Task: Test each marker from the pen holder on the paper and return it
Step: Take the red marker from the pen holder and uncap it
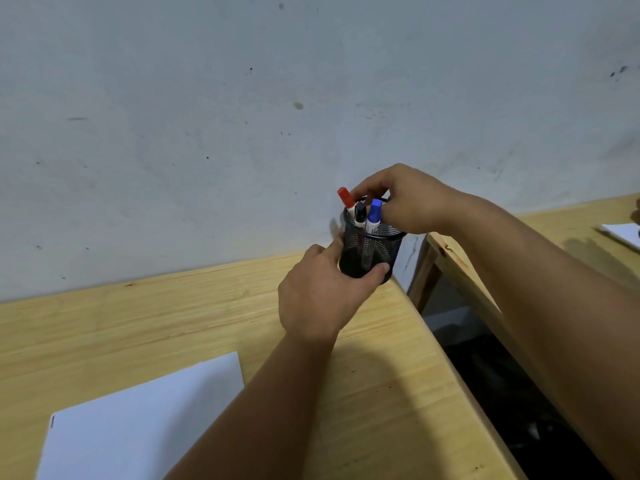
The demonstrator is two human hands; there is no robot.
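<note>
Black mesh pen holder gripped by left hand.

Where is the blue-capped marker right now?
The blue-capped marker stands in the mesh pen holder, rightmost of three, under the right hand.

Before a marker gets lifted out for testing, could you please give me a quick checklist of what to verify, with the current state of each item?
1. Pen holder steadied: ok, the left hand wraps its lower part.
2. Holder upright on the wooden table: ok, though it stands near the table's right edge.
3. Markers present: ok, the red marker, black marker and blue marker stand capped in the holder.
4. One marker firmly pinched: cannot tell; the right hand has its fingers at the marker tops, near the blue cap.
5. Paper ready: ok, it lies flat and bare at the near left.
</note>
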